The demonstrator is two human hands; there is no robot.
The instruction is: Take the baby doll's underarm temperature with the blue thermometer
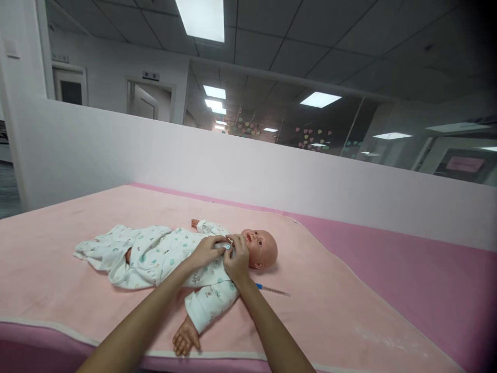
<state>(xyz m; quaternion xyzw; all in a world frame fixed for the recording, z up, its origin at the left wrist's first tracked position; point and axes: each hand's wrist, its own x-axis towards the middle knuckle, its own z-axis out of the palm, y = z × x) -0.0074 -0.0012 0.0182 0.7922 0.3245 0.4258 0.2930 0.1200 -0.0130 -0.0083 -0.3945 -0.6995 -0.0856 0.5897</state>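
A baby doll lies on its back in a white outfit with small green prints, its head to the right. Above its chest, just below the chin, my left hand and my right hand meet with fingers closed. Between the fingertips shows a small whitish piece with a pale teal spot, pinched from both sides. Its kind is too small and too covered to make out. Beside my right forearm lies a thin stick with fine markings and a blue end.
Under the doll spreads a pink padded sheet with a pale trimmed edge, on a darker pink mat. A low white wall stands behind it, topped by glass. The doll's near hand rests by the front edge.
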